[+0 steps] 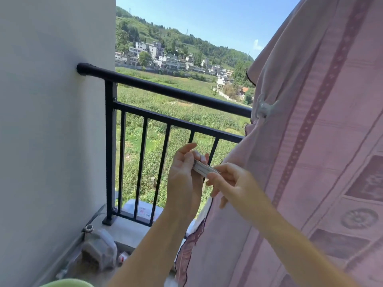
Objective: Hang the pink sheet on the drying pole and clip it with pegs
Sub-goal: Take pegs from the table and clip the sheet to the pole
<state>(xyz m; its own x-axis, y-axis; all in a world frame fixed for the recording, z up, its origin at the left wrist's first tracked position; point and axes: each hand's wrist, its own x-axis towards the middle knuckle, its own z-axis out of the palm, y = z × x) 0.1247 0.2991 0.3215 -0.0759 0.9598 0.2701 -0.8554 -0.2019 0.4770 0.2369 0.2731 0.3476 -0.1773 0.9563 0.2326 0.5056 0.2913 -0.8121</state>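
**Peg readied beside the hung sheet**

The pink sheet (310, 141) is already draped at the right, over the railing (165, 90), one pale peg (264, 107) fixed at its edge. A second peg (204, 168) is pinched between left hand (184, 172) and right hand (230, 181), probably being readied for clipping. No legible writing is seen.

You couldn't see the drying pole; the pink sheet (310, 141) ran past the top and right edges. The blurred peg (204, 168) sat half-hidden between your fingers (215, 179).
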